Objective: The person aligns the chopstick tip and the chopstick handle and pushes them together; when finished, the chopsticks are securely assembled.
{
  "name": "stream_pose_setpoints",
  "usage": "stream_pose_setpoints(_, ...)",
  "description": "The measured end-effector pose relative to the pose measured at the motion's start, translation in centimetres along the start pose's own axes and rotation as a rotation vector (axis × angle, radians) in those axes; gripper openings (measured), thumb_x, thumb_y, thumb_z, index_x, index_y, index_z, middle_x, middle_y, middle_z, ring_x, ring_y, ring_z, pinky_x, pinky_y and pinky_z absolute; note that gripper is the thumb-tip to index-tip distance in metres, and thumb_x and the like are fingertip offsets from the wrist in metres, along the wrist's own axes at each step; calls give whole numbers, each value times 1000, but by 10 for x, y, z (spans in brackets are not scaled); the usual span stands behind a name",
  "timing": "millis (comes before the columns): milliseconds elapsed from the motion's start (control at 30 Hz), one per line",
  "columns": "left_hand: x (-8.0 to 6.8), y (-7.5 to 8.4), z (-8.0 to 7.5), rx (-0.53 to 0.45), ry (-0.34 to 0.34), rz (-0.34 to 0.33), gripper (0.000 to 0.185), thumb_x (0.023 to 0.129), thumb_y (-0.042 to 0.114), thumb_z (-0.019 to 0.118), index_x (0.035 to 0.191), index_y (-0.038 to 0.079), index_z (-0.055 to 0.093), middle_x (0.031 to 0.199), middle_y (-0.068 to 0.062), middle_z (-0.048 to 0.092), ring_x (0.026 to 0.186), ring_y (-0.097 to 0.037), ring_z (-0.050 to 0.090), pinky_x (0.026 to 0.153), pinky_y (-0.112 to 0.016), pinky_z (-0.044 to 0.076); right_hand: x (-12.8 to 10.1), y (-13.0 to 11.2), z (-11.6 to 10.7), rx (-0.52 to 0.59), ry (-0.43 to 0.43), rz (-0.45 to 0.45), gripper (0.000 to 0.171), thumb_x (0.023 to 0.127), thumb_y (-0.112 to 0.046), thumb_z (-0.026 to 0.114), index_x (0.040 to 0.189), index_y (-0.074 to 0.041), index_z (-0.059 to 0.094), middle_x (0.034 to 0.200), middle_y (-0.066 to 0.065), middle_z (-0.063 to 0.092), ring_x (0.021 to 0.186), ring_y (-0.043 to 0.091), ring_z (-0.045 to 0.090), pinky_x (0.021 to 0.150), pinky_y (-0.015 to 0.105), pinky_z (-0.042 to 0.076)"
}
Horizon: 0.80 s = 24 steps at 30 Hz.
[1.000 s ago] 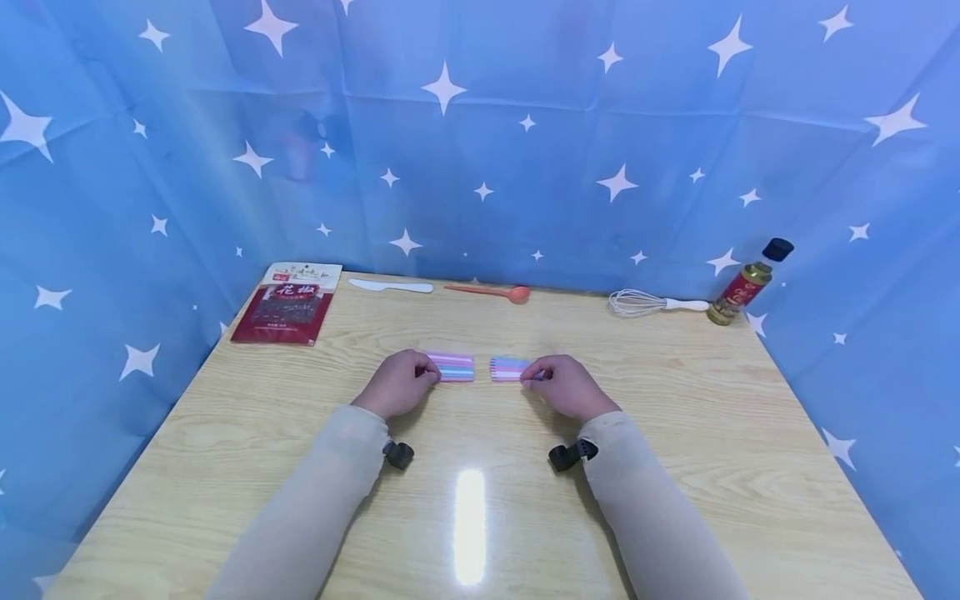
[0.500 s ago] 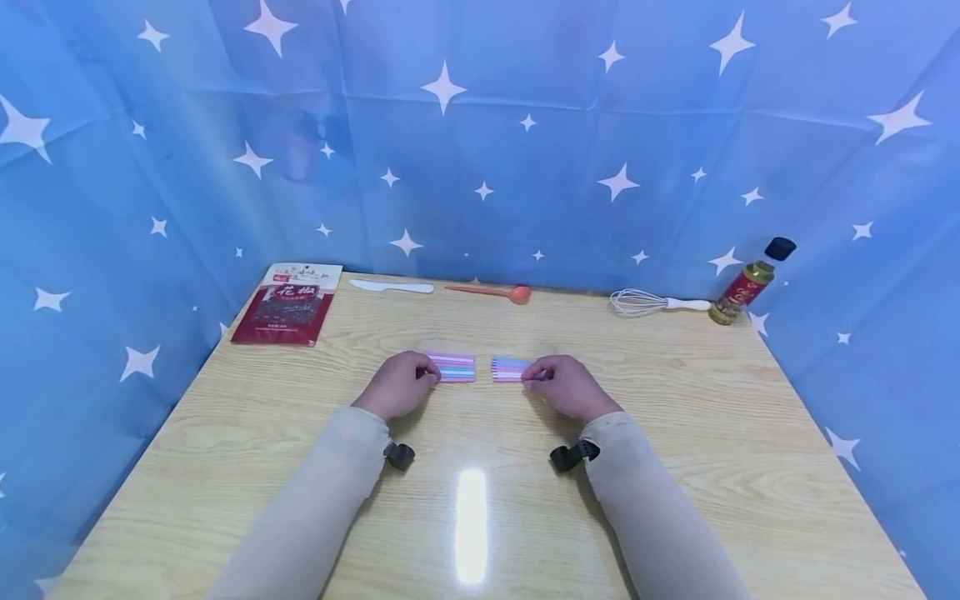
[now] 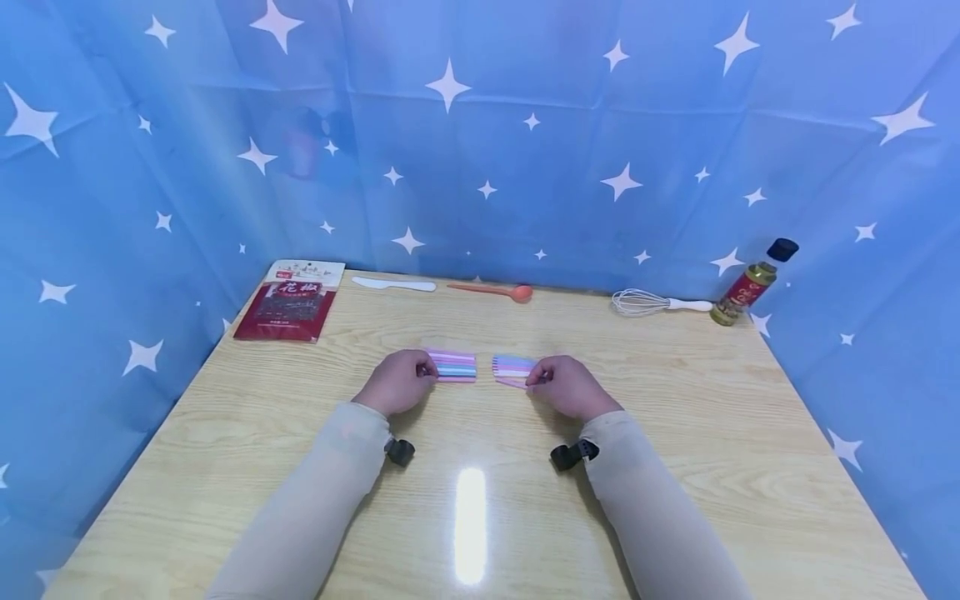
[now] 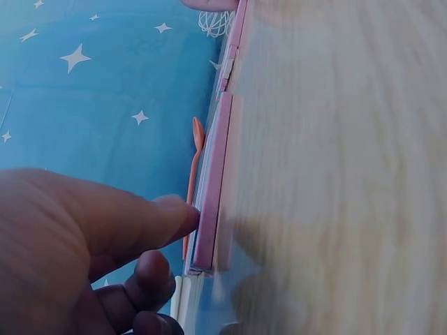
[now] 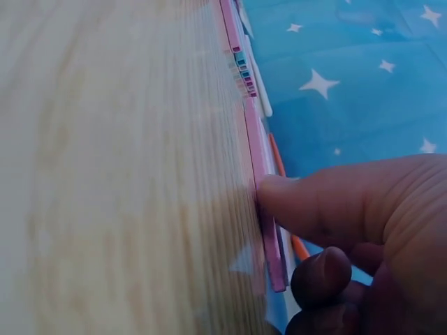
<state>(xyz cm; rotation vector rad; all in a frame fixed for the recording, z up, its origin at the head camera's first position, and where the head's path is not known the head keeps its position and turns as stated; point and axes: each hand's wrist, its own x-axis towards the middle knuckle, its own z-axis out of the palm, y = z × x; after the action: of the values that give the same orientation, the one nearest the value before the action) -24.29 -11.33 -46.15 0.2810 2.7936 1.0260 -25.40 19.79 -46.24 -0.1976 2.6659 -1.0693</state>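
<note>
Two rows of thin pastel sticks lie on the table in the head view, a left row (image 3: 457, 367) and a right row (image 3: 510, 367), with a small gap between them. My left hand (image 3: 399, 382) is at the outer end of the left row, thumb and index fingertips at its near pink stick (image 4: 215, 174). The thumb of my right hand (image 3: 572, 387) presses on another pink stick (image 5: 257, 150), pinching it near its outer end. That stick slants slightly away from its row. Small square ends show on the left row's sticks in the right wrist view. The remaining fingers of both hands are curled.
Along the table's back edge lie a red spice packet (image 3: 288, 304), a white knife (image 3: 393, 284), an orange spoon (image 3: 519, 293) and a whisk (image 3: 637, 302). An oil bottle (image 3: 744, 293) stands at the right corner. A starred blue curtain (image 3: 480, 150) encloses the table.
My right hand has shifted slightly right, and the near pink stick of the right row now angles toward me, apart from the others. The left hand has barely moved.
</note>
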Motion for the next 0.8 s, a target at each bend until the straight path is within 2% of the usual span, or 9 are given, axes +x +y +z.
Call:
stream_pose_setpoints(267, 1, 3, -1, 40, -24, -47, 4, 98, 13, 72, 95, 12, 70, 90, -3, 65, 82, -20, 58, 78, -39, 48, 1, -2, 1, -67, -10, -18, 7, 95, -9, 72, 88, -9, 71, 89, 5, 65, 75, 21, 54, 65, 32, 44)
stream_pose_setpoints(467, 2, 3, -1, 60, -49, -75, 7, 99, 12, 68, 92, 13, 68, 91, -3, 65, 80, -21, 58, 75, -37, 48, 3, -3, -2, -67, -23, -35, 9, 100, -13, 67, 92, -9, 70, 87, 5, 61, 71, 20, 52, 63, 32, 42)
stream_pose_setpoints(567, 3, 5, -3, 52, -37, -54, 8, 100, 15, 68, 93, 13, 67, 89, -4, 63, 79, -21, 57, 74, -37, 47, 3, -5, -2, -33, -9, -39, 9, 103, -15, 65, 97, -10, 69, 89, 6, 61, 73, 21, 52, 66, 33, 44)
stream_pose_setpoints(733, 2, 4, -1, -35, 7, 17, 7, 101, 15, 69, 96, 11, 66, 92, -4, 59, 83, -19, 53, 77, -35, 45, 0, -6, 1, 56, 28, -80, 8, 106, -16, 62, 104, -10, 66, 93, 6, 60, 79, 22, 52, 73, 36, 45)
stream_pose_setpoints(800, 3, 3, 2, -82, 30, 44, 5, 101, 15, 68, 98, 11, 66, 94, -5, 59, 79, -19, 52, 75, -35, 44, -1, -6, 1, 120, 40, -106, 8, 107, -16, 61, 105, -10, 65, 92, 7, 59, 79, 24, 51, 73, 36, 44)
